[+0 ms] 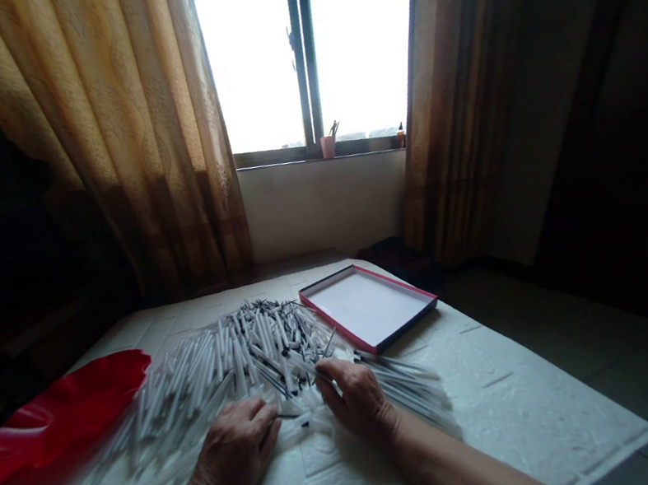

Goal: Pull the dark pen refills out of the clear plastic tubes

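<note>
A large heap of slender white tubes [190, 375] and thin dark rods [275, 322] lies in front of me. My left hand [232, 451] is at the near edge of the heap, its fingers closed on a thin dark rod [289, 416] that points to the right. To its right, my right hand [358, 399] is closed with thumb and fingers together at the heap's near right side. What it pinches is hidden. Beside and partly behind that hand lies a bundle of grey-white sticks [409, 386], roughly side by side.
A shallow box lid [373, 305] with red and dark edges lies at the back right. The red wavy-rimmed dish [66, 413] is at the left. Everything rests on a table with a white brick-patterned cover [491, 405]. A pink cup [328, 146] stands on the windowsill.
</note>
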Motion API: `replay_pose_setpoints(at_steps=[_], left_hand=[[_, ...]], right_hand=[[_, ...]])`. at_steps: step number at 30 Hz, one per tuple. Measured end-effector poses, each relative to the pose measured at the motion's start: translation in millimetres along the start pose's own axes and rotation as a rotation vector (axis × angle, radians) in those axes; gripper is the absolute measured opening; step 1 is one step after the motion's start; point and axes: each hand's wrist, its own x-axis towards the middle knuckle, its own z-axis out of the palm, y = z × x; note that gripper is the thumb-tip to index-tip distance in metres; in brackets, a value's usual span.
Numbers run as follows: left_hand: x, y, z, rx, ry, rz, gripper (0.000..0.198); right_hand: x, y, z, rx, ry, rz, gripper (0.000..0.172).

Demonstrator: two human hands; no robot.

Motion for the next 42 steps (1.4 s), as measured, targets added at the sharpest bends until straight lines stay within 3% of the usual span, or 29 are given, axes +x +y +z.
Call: replay_pose_setpoints(at_steps=[15, 33, 42], left_hand=[[-2.2, 2.0, -6.9, 0.048, -0.027, 0.002, 0.025], [-11.1, -2.1, 1.0, 0.077, -0.097, -0.019, 0.012], [-7.6, -0.4, -1.1, 0.063, -0.097, 0.006, 0.017]], right_hand=[[-0.5, 6.1, -5.4, -0.043, 0.016, 0.026, 0.019], [-7.3, 7.2, -5.9, -0.086, 0.036, 0.021, 0.02], [-11.7, 9.8, -3.4, -0.102, 0.01, 0.061, 0.016]])
